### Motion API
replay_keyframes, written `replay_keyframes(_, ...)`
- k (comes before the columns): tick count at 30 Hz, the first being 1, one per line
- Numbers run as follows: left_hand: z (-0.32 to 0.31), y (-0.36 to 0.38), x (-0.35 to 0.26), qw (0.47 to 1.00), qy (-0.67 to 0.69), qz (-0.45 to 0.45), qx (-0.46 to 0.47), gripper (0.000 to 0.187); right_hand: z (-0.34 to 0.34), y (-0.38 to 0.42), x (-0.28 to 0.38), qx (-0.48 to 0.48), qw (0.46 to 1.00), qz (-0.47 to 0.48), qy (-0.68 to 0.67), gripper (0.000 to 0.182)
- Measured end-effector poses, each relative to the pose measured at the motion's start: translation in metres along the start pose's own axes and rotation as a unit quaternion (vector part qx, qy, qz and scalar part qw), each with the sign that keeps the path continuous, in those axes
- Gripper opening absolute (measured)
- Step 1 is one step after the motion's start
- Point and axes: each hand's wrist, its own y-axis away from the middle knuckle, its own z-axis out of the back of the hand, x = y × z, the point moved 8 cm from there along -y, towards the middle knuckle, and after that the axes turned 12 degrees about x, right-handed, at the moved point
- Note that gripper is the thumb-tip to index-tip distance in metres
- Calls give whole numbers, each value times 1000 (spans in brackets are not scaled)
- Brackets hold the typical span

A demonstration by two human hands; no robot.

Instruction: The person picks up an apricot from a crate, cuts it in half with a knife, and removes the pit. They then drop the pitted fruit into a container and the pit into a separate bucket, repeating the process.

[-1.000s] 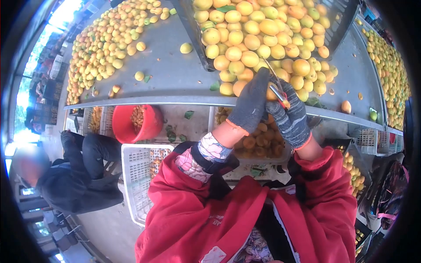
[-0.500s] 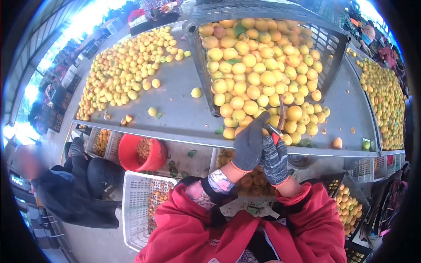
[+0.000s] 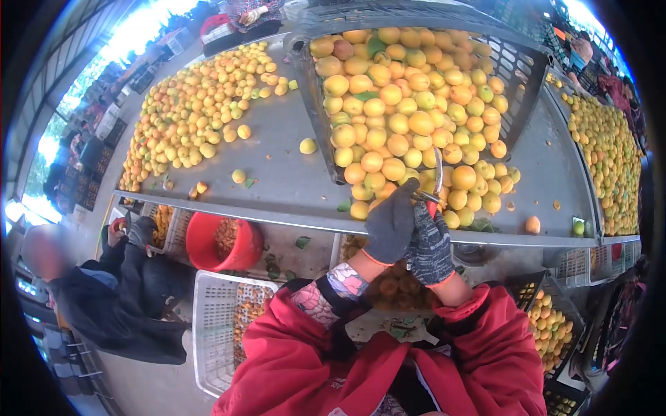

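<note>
My right hand (image 3: 430,244), in a dark speckled knitted glove, is closed round the red handle of a knife (image 3: 438,172) with a slim curved blade. The blade points up, over the near apricots. Beside it, my left hand (image 3: 390,225), in a grey glove, has its fingers bent against the base of the knife. Whether anything else is in its fingers is hidden. Just beyond both hands, yellow-orange apricots (image 3: 399,125) spill from a tipped dark crate (image 3: 517,83) onto the grey metal table (image 3: 277,180).
More apricots (image 3: 187,111) lie heaped at the left, and another heap (image 3: 603,159) is at the right. Under the table edge are a red bucket (image 3: 243,246) and a white crate (image 3: 208,333). A seated person (image 3: 118,305) works at the left.
My hands stay together and have shifted slightly left; the knife blade stands in a slightly different direction. At the left, the seated person's hands have come apart and show more.
</note>
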Motion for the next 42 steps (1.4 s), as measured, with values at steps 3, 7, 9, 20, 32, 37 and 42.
replay_keyframes(3,-3,-1,3,999,-35,5,10,40,0,-2,-4,8,999,-22,-28,44)
replay_keyframes(7,-7,-3,6,996,-88,-2,27,39,4,-4,-7,30,998,-53,-5,42)
replay_keyframes(9,-8,-5,8,995,-97,15,34,39,4,-5,-12,45,996,-80,-21,40)
replay_keyframes(20,-2,-13,-1,980,168,102,43,42,26,-7,-5,-23,999,25,-11,41)
replay_keyframes(32,6,3,-6,984,-36,-7,174,49,16,-22,-1,116,956,-120,-239,52)
replay_keyframes(37,2,6,-19,991,-47,-67,105,46,10,-5,-9,38,941,-156,-298,45)
replay_keyframes(42,7,1,-48,997,22,-52,46,44,10,-1,1,-20,953,-125,-274,37)
